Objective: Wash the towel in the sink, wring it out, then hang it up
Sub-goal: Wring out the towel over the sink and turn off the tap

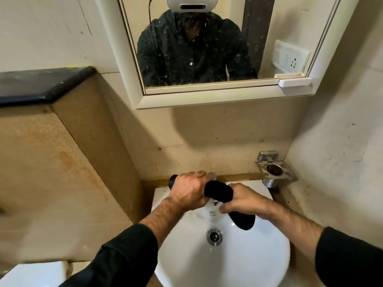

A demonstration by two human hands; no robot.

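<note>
My left hand (189, 190) grip curled round the twisted black towel (218, 191), my right hand (241, 201) grip clenched on its right end, both above the white sink (238, 266), tap (215, 201) beneath

Both hands (215, 195) grip the twisted black towel (218, 192) over the white sink (238, 262).

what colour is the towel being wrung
Black, plain; the towel shows best in the head view, twisted over the sink.

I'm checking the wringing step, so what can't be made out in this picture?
- Middle of the twisted black towel: hidden inside both hands, head view.
- Chrome tap: mostly covered by the towel and left hand.
- Right hand fingers: curled under, out of sight.
</note>
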